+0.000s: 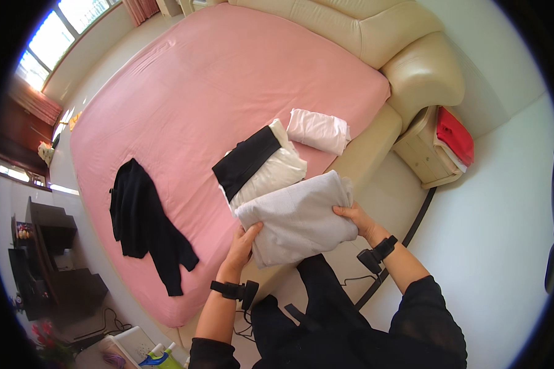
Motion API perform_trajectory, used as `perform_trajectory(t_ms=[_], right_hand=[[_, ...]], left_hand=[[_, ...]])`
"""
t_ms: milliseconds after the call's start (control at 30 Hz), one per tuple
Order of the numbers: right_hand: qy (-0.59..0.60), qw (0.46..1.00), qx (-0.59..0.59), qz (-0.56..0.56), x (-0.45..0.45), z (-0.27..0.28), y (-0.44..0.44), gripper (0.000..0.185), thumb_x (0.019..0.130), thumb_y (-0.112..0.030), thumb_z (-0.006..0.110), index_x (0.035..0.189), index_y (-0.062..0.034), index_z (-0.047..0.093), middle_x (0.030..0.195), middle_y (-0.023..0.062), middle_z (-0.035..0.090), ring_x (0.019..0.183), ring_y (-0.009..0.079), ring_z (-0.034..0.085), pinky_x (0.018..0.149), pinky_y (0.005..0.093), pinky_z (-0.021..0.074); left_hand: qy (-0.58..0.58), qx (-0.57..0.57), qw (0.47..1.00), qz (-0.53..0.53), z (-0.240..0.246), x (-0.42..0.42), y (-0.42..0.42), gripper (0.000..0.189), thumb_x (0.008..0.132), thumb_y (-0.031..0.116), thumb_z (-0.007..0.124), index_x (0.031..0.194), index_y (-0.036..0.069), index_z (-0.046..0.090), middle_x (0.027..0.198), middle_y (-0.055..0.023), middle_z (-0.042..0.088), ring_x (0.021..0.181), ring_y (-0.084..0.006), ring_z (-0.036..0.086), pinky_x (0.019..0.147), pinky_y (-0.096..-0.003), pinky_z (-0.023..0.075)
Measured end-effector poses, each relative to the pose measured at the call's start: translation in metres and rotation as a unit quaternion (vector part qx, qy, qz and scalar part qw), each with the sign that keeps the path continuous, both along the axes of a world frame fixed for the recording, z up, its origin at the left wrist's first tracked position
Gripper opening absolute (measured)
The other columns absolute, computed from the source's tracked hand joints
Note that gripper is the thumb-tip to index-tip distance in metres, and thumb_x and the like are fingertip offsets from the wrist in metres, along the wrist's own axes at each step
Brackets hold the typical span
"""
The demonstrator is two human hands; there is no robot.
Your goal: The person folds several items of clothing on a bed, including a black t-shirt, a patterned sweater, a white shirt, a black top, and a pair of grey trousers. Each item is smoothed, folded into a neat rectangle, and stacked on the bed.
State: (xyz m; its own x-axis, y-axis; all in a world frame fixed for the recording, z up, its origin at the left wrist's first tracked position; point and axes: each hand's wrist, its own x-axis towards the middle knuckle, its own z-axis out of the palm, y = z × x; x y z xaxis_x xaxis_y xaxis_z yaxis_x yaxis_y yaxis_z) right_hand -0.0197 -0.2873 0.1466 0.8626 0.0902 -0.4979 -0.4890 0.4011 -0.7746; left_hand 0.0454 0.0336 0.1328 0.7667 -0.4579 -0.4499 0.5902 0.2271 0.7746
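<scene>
A folded light-grey cloth (300,219) is held up in front of me, over the near edge of the bed. My left hand (245,242) grips its left end, thumb on top. On the right end my right hand (356,217) has hold, thumb also on top. Just beyond lies a pile of folded white fabric (277,173) with a folded black garment (247,161) across it. Part of this pile is hidden behind the grey cloth. A folded pale-pink cloth (318,130) rests farther back. Off to the left, a black long-sleeved garment (143,221) lies spread on the bed.
The bed has a pink fitted sheet (212,83) and a cream padded headboard (397,27). Red folded fabric (454,133) sits on a cream nightstand (422,157) at right. A dark TV stand (69,258) stands at left, and a white tray (136,343) with bottles is at lower left.
</scene>
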Motion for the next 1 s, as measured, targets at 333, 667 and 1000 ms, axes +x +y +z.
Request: perform_trajectory(t_ms=[333, 667, 1000], right_hand=[[-0.062, 0.987, 0.036, -0.146, 0.149, -0.026, -0.164, 0.058, 0.089, -0.026, 0.066, 0.132, 0.0053, 0.043, 0.121, 0.0159, 0.058, 0.104, 0.0240, 0.061, 0.087, 0.0375, 0.0534], [0.030, 0.927, -0.343, -0.149, 0.263, -0.228, -0.218, 0.047, 0.085, -0.013, 0.068, 0.123, 0.0039, 0.046, 0.117, 0.0172, 0.059, 0.103, 0.0264, 0.060, 0.089, 0.0378, 0.0484], [0.030, 0.839, -0.475, -0.263, 0.237, -0.231, -0.188, 0.062, 0.085, -0.008, 0.065, 0.137, 0.0015, 0.035, 0.132, 0.0226, 0.046, 0.120, 0.0341, 0.046, 0.103, 0.0419, 0.0355]], left_hand=[[-0.179, 0.042, 0.971, 0.155, 0.045, 0.173, -0.194, 0.068, 0.096, 0.028, 0.056, 0.146, -0.003, 0.023, 0.134, -0.0122, 0.047, 0.120, -0.0168, 0.048, 0.103, -0.0290, 0.0353], [-0.150, 0.226, 0.957, 0.106, -0.050, 0.137, -0.195, 0.055, 0.091, 0.005, 0.058, 0.140, 0.000, 0.033, 0.116, -0.0117, 0.057, 0.104, -0.0163, 0.058, 0.086, -0.0279, 0.0480], [-0.062, 0.172, 0.975, 0.127, -0.077, 0.100, -0.176, 0.042, 0.093, 0.003, 0.054, 0.134, 0.000, 0.044, 0.094, -0.0068, 0.064, 0.088, -0.0116, 0.061, 0.081, -0.0246, 0.0485]])
